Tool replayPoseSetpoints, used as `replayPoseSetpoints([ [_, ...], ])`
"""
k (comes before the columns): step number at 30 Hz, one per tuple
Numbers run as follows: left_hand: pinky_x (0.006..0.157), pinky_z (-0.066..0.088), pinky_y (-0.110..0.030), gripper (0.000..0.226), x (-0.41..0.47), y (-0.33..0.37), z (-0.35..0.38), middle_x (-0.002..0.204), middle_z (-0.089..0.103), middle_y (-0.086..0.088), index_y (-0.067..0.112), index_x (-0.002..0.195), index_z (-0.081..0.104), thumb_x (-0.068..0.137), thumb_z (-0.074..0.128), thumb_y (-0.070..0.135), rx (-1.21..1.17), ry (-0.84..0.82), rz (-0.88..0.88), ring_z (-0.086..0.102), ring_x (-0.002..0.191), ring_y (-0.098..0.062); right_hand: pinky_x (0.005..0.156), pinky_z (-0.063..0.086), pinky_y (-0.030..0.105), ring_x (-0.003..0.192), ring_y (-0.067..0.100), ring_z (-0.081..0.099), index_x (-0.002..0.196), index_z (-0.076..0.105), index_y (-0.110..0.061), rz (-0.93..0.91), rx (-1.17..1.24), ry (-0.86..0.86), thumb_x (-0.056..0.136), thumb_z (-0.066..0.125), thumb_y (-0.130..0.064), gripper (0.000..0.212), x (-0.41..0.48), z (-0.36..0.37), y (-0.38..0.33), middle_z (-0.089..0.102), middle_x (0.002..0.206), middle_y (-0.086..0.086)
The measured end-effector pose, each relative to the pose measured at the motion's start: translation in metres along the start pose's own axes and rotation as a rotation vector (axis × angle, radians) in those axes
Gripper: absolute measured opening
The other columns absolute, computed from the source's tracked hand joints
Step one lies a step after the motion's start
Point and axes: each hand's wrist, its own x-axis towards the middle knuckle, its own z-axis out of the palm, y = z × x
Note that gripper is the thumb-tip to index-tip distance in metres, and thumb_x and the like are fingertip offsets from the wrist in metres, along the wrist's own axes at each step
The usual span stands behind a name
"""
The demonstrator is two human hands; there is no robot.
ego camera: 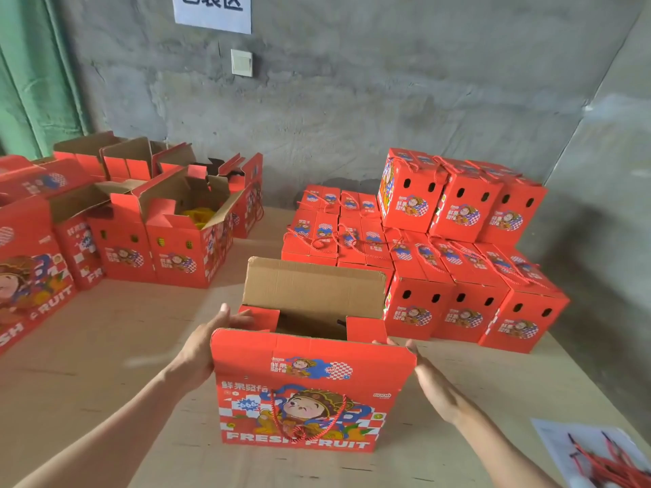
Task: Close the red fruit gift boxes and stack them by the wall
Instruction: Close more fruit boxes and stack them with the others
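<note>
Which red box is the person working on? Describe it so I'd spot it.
Find the stack of closed boxes by the grey wall. In front of it one box stands alone between the left hand and right hand. Unlike that stack, its brown flap stands open.

Plywood table (105, 346) with red gift boxes (310, 399), cords (606, 463)

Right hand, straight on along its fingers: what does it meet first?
The open red box, at its upper right corner. The right hand lies beside that wall, fingers aimed inward at it; they look about touching, though depth is unclear.
</note>
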Motion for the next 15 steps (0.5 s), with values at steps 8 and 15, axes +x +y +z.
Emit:
replayPoseSetpoints([
  [8,0.077,0.050,-0.037,0.076,-0.013,-0.010,0.000,0.111,0.071,-0.003,0.020,0.120,0.059,0.079,0.021,0.071,0.081,-0.058,0.032,0.069,0.099,-0.021,0.119,0.018,0.039,0.137,0.008,0.036,0.135,0.050,-0.021,-0.046,0.254,-0.147,0.053,0.052,-0.093,0.109,0.001,-0.005,0.006,0.045,0.146,-0.008],
  [15,0.077,0.054,-0.037,0.088,-0.010,-0.011,0.000,0.114,0.069,-0.007,0.024,0.121,0.061,0.072,0.017,0.082,0.077,-0.020,0.018,0.067,0.103,-0.024,0.116,0.024,0.035,0.130,0.007,0.045,0.124,0.063,-0.025,-0.050,0.238,-0.132,0.059,0.052,-0.088,0.091,0.005,-0.007,0.001,0.056,0.136,-0.007],
])
